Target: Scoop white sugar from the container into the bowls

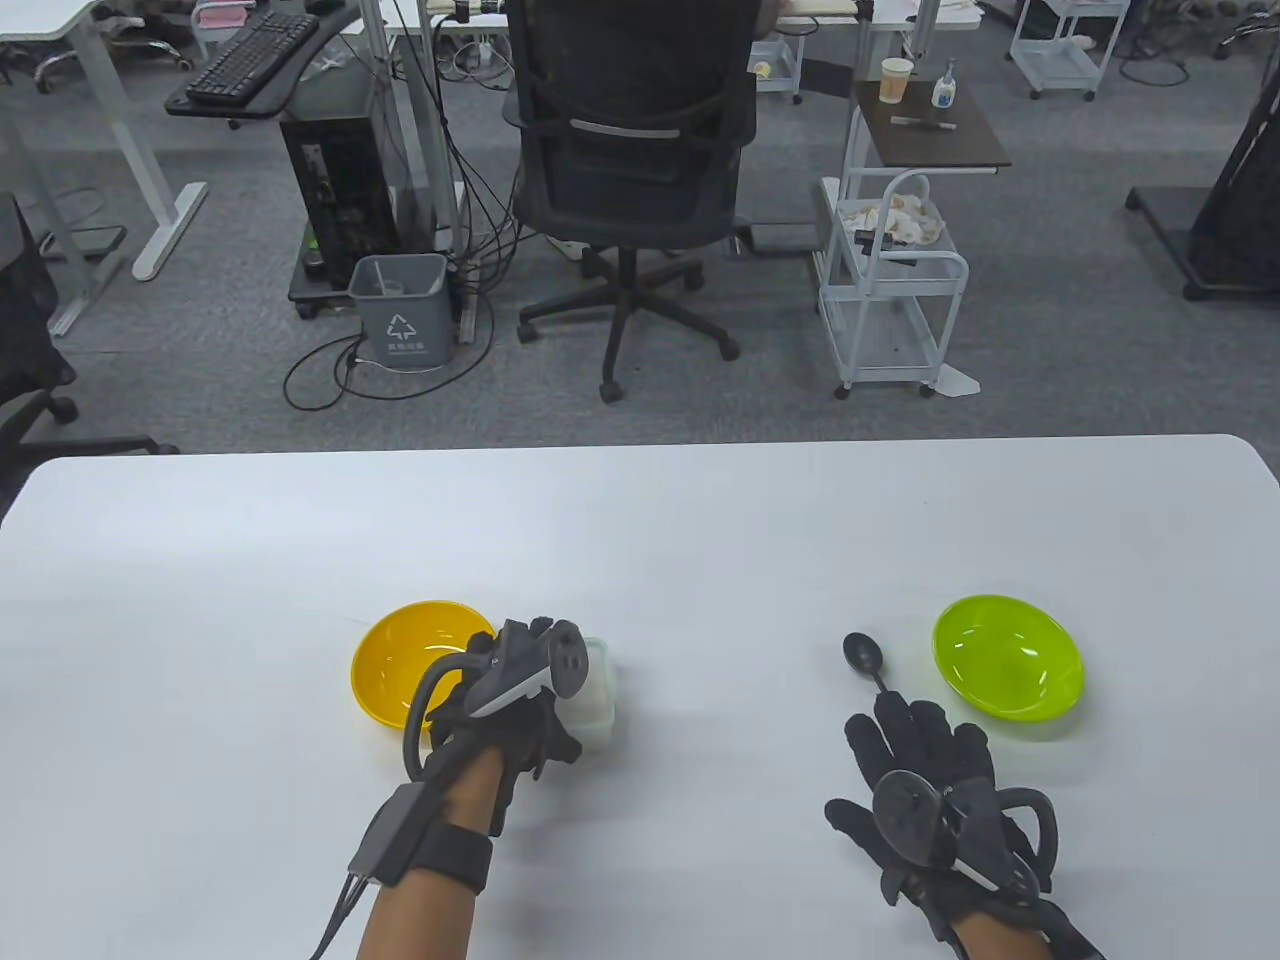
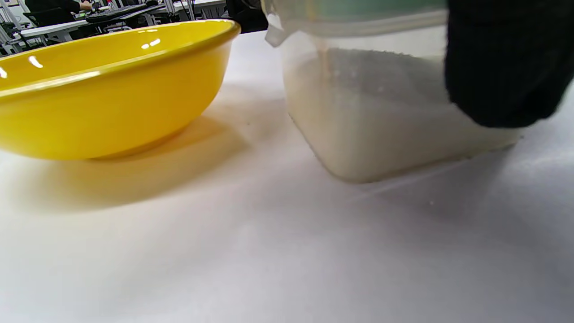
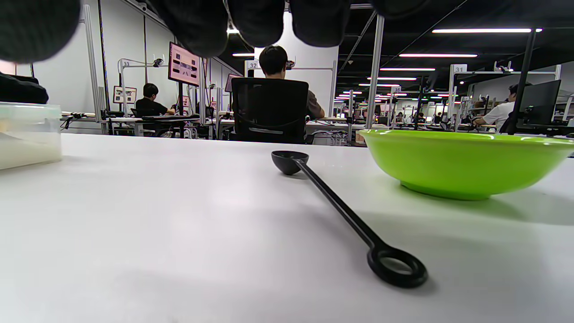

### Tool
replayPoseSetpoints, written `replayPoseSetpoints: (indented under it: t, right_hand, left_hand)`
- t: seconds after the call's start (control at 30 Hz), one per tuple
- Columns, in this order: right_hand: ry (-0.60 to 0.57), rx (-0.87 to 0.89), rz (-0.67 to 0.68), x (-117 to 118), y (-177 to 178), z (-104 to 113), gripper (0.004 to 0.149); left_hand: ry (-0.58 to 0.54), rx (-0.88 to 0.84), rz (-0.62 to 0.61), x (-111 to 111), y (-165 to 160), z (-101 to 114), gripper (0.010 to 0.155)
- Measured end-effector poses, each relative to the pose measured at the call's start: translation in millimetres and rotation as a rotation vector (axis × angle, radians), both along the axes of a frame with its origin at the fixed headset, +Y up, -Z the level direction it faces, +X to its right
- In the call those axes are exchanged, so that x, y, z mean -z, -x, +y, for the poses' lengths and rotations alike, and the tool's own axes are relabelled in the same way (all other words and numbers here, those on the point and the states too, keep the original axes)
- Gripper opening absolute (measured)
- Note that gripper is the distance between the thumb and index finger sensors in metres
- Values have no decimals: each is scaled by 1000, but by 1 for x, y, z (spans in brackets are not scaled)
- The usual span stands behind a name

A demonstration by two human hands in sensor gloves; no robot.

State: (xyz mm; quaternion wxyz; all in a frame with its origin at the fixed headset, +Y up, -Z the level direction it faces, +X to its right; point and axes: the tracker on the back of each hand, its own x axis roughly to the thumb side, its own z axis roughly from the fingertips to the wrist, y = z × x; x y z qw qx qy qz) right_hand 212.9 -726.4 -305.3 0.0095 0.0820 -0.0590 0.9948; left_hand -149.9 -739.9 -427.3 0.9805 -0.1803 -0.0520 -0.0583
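A clear container (image 1: 597, 700) part-filled with white sugar stands on the white table (image 1: 640, 520), right beside a yellow bowl (image 1: 405, 665). My left hand (image 1: 535, 700) grips the container from its near side. In the left wrist view a gloved finger (image 2: 502, 67) presses on the container's wall (image 2: 376, 116), next to the yellow bowl (image 2: 107, 89). A black long-handled scoop (image 1: 866, 657) lies on the table left of a green bowl (image 1: 1008, 655). My right hand (image 1: 915, 730) is open, fingers spread above the scoop's handle. The right wrist view shows the scoop (image 3: 341, 211) lying untouched.
The green bowl (image 3: 462, 161) and the yellow bowl both look empty. Beyond the table's far edge stand an office chair (image 1: 635, 150), a grey bin (image 1: 400, 310) and a white cart (image 1: 890, 290). The container also shows at the left edge of the right wrist view (image 3: 27, 134).
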Motion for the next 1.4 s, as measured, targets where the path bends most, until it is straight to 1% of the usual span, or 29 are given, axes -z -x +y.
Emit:
replayPoseSetpoints:
  t: [0.13, 0.27, 0.43, 0.5, 0.67, 0.8, 1.0, 1.07, 1.1, 1.2, 1.3, 1.4]
  right_hand:
    - [-2, 8, 2, 0, 0, 0, 79]
    - [4, 2, 11, 0, 2, -1, 79]
    - [5, 1, 19, 0, 2, -2, 79]
    - [6, -2, 20, 0, 3, -2, 79]
    - [4, -6, 23, 0, 3, -2, 78]
    - [3, -12, 23, -1, 4, -3, 79]
    - [-2, -15, 24, -1, 5, -3, 79]
    - [-2, -17, 25, -1, 5, -3, 78]
    - [1, -17, 26, -1, 5, -3, 78]
    - [4, -17, 27, -1, 6, -4, 78]
    - [6, -18, 29, -1, 6, -4, 78]
    - [5, -20, 31, -1, 7, -4, 78]
  left_hand:
    - [-35, -13, -52, -10, -8, 5, 115]
    - [-64, -66, -113, -24, -20, 12, 114]
    - [-70, -146, -185, -43, -46, 20, 112]
    - [-69, -171, -232, -53, -61, 22, 112]
    - [-55, -184, -311, -74, -89, 21, 111]
    - [-65, -183, -340, -88, -104, 14, 110]
    - [-65, -160, -344, -97, -110, -5, 109]
    - [-114, -162, -343, -100, -107, -9, 108]
    - [-119, -187, -341, -100, -105, -10, 108]
    - [-93, -234, -323, -100, -102, -13, 108]
    - [-105, -207, -337, -100, -102, -12, 107]
    - [-84, -223, -331, -100, -101, -13, 107]
